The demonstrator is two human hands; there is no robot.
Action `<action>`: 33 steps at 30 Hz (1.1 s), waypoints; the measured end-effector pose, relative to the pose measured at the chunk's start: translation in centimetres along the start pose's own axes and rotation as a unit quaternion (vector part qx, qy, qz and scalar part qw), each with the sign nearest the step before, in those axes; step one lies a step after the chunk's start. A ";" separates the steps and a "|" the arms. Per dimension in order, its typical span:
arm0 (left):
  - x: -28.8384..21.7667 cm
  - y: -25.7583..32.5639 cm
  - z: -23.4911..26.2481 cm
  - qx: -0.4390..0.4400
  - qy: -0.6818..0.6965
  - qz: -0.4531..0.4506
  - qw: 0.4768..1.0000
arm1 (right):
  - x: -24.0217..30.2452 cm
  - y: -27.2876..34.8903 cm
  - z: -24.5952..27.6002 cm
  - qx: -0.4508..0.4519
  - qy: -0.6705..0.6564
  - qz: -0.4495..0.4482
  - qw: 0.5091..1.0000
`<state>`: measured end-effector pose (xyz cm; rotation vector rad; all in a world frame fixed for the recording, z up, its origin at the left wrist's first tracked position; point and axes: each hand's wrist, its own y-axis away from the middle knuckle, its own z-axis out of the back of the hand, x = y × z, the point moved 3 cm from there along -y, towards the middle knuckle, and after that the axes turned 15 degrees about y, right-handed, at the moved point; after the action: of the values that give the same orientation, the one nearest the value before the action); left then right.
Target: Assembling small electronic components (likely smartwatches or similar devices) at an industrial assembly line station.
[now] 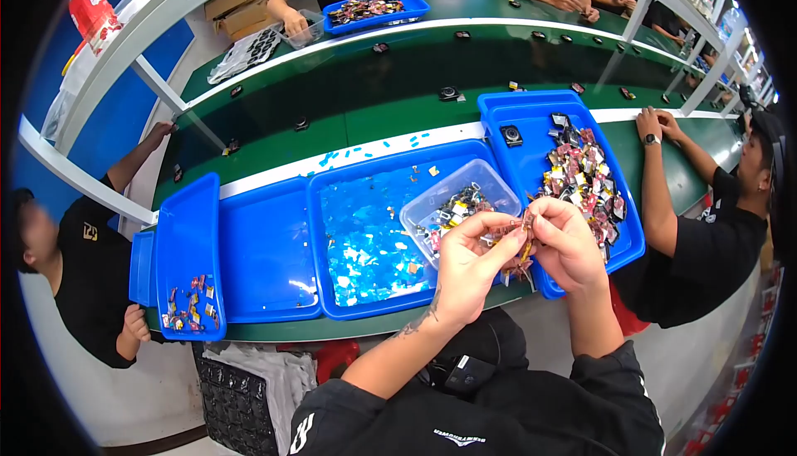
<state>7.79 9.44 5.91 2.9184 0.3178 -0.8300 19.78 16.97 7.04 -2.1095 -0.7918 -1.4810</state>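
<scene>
The widest low passage runs left of the left hand, over the shallow rectangular blue plastic tray and the blue plastic bin strewn with blue and white scraps; their raised rims are the obstacles there. The clear rectangular plastic tub blocks that bin's right part. Between tub and right hand little room shows, the fingers nearly meeting. Rightward, a mound of small multicoloured parts fills much of the deep blue plastic bin, leaving its far-left corner partly open around a black square module. Beyond, a co-worker's bare forearm bounds the right side.
</scene>
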 end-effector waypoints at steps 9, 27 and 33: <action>-1.2 0.2 0.3 0.027 -0.217 -0.185 0.958 | -0.8 0.0 -0.4 0.022 -0.041 -0.020 0.999; -2.4 -0.1 0.7 0.050 -0.270 -0.193 0.942 | -0.6 0.3 -1.0 -0.012 0.052 0.007 0.999; -2.7 -0.8 2.4 0.002 -0.198 -0.186 0.962 | -0.7 1.1 -1.7 0.032 0.023 -0.006 0.999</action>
<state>4.10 9.42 5.29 2.6408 0.8369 -1.4324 19.14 14.90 6.87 -2.0194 -0.8255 -1.4854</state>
